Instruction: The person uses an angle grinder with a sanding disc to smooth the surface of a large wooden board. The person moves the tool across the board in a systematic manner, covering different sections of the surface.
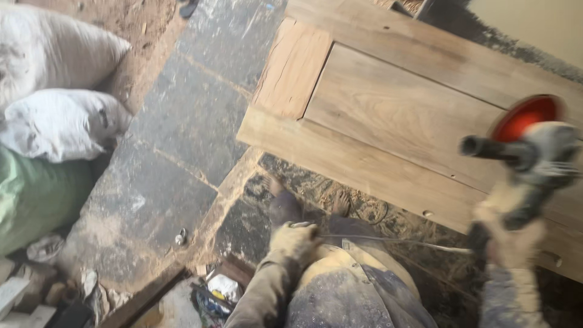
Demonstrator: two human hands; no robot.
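Note:
My right hand (pixel 509 234), dusty with sawdust, grips the body of a grey angle grinder (pixel 534 161) with a red-orange sanding disc (pixel 523 117) and a black side handle. The tool hangs over the near edge of a wooden panelled door (pixel 388 103) that lies flat and raised. My left hand (pixel 294 240) is closed against my dusty trousers at the thigh, next to a thin white cord (pixel 401 242) that runs across to the grinder. My feet show below, on the dusty floor.
Dark stone slabs (pixel 182 140) covered with sawdust make up the floor. White sacks (pixel 61 121) and a green sack (pixel 33 194) lie at the left. Scraps, wood offcuts and rubbish (pixel 215 294) sit at the bottom left. A pale wall stands at the top right.

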